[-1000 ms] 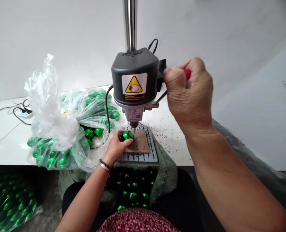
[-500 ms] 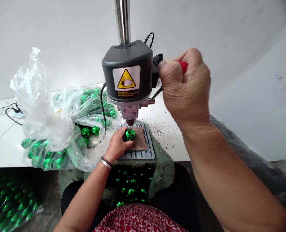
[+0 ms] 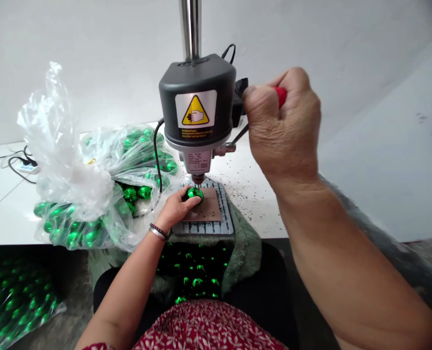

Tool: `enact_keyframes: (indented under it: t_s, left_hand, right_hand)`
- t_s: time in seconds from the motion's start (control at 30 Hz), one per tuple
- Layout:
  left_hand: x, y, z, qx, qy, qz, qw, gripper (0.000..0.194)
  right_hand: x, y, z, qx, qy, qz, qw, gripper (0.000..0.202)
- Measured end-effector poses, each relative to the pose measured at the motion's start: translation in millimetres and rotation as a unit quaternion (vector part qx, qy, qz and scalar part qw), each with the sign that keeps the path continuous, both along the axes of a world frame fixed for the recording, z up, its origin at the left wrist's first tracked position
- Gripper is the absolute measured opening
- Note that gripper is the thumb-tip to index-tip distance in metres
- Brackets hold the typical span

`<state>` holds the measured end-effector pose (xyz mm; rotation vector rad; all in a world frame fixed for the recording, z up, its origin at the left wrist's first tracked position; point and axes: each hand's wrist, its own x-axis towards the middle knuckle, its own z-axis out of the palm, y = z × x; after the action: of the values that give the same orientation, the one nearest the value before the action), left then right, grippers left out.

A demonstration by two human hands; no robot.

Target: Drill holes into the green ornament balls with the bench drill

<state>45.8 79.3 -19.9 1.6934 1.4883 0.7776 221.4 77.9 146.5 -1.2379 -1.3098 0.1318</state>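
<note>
**Green ball (image 3: 195, 195) in hand beneath the drill press (image 3: 197, 109)**

Your left hand (image 3: 175, 209) has its fingers closed narrowly round the ball, thumb along the near side. The ball is over the brown board (image 3: 211, 209), at the drill bit (image 3: 198, 185); whether the tip touches it, you can't tell from this view. Your right hand (image 3: 286, 129) is wrapped tight around the red grip (image 3: 282, 96) of the press's lever.

Expect the ball to be light, stiff and slick, probably thin-walled, so a hard squeeze could crack it. Hold it low around its sides, fingertips clear of the top.

Under the board lies a slotted grey base plate (image 3: 227, 224), set on the white table (image 3: 270, 218), where dark specks are scattered. To your left, clear plastic bags (image 3: 99, 187) hold more green balls, and another full bag (image 3: 15, 301) lies below table level. A pale wall (image 3: 110, 58) stands behind.
</note>
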Motion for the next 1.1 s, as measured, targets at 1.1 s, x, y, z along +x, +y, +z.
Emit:
enact_keyframes:
  t_s: [1.1]
  left_hand:
    - [6.4,-3.1,-21.5,0.096,0.015,-0.031,0.995,0.058]
  right_hand:
    - [-0.9,2.4,-2.5,0.020,0.016,0.006,1.000,0.025]
